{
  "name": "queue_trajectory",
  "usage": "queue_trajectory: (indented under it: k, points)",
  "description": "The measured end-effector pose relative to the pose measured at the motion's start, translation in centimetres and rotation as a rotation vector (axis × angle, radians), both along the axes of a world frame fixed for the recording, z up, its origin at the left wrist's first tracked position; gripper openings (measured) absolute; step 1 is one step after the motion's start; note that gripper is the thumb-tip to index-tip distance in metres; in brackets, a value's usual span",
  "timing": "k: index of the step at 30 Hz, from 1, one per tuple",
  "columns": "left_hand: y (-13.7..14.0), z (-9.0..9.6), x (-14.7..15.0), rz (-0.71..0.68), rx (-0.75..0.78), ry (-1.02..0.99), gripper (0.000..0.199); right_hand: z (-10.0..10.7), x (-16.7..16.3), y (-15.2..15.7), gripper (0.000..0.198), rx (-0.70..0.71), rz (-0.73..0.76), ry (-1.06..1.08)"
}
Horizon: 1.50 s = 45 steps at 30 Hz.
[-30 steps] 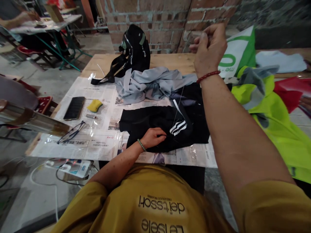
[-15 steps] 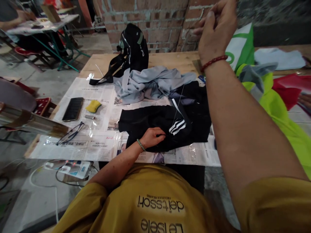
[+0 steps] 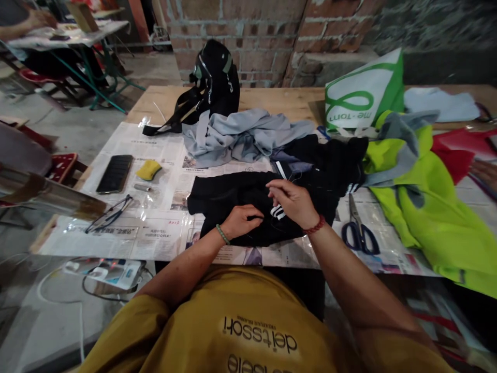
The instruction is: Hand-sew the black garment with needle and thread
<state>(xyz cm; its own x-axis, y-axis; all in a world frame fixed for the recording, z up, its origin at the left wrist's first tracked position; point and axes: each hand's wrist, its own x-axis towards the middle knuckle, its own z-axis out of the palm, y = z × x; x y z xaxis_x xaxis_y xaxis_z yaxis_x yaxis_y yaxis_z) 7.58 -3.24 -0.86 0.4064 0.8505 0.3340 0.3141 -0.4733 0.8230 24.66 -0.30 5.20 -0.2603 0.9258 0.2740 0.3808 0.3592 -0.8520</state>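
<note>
A black garment (image 3: 229, 189) with white stripes lies bunched on newspaper in front of me. My left hand (image 3: 243, 221) rests on its near part, the thumb and fingers pinching the cloth. Just above the striped part is my right hand (image 3: 292, 202), its thumb and forefinger pressed together. Whatever sits between those fingertips is too small to make out. A thin pale thread (image 3: 298, 177) shows close behind the right hand. To the right of that hand lie dark-handled scissors (image 3: 360, 235), points away from me.
Grey cloth (image 3: 248, 135) and a black bag (image 3: 217, 77) lie behind the garment. On the left are a phone (image 3: 114, 173), a yellow sponge (image 3: 148, 169) and glasses (image 3: 111, 212). A green-white bag (image 3: 365, 98) and lime clothing (image 3: 435, 207) occupy the right. A power strip (image 3: 112, 272) sits below the table's left edge.
My right hand has come down from high at the upper right to the garment beside my left hand. The thread that stretched upward is now slack. My left hand stays on the cloth.
</note>
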Motion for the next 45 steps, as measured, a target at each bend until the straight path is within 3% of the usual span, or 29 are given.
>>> queue_trajectory:
  k: [5, 8, 16, 27, 31, 35, 40, 45]
  points:
    - [-0.1, -0.1, 0.0, 0.011, 0.008, 0.019, 0.011, -2.4, 2.2, -0.3, 0.021, 0.184, 0.144, -0.231]
    - [-0.1, 0.0, 0.0, 0.02, 0.012, 0.017, 0.011, -3.1, 2.5, -0.7, 0.023, 0.231, 0.157, -0.293]
    - [-0.2, 0.2, 0.0, 0.017, 0.027, 0.019, 0.01, -3.9, 2.5, -1.3, 0.028, 0.286, 0.19, -0.355]
    - [-0.2, 0.1, 0.0, 0.01, 0.019, 0.029, 0.011, -4.1, 2.5, -1.4, 0.029, 0.256, 0.216, -0.318]
    - [-0.2, 0.1, 0.0, 0.002, 0.022, 0.015, 0.011, -3.1, 2.4, -1.4, 0.025, 0.115, 0.209, -0.218]
    - [-0.2, 0.1, 0.0, -0.002, 0.035, 0.01, 0.012, -1.9, 1.9, -1.2, 0.015, -0.184, 0.12, -0.04]
    - [-0.3, 0.3, -0.1, 0.001, 0.059, 0.02, 0.013, -0.7, 0.9, -0.5, 0.025, -0.532, 0.12, 0.205]
    - [-0.4, 0.4, 0.0, -0.01, 0.136, 0.011, 0.014, -0.4, 0.1, -0.3, 0.012, -0.642, 0.127, 0.195]
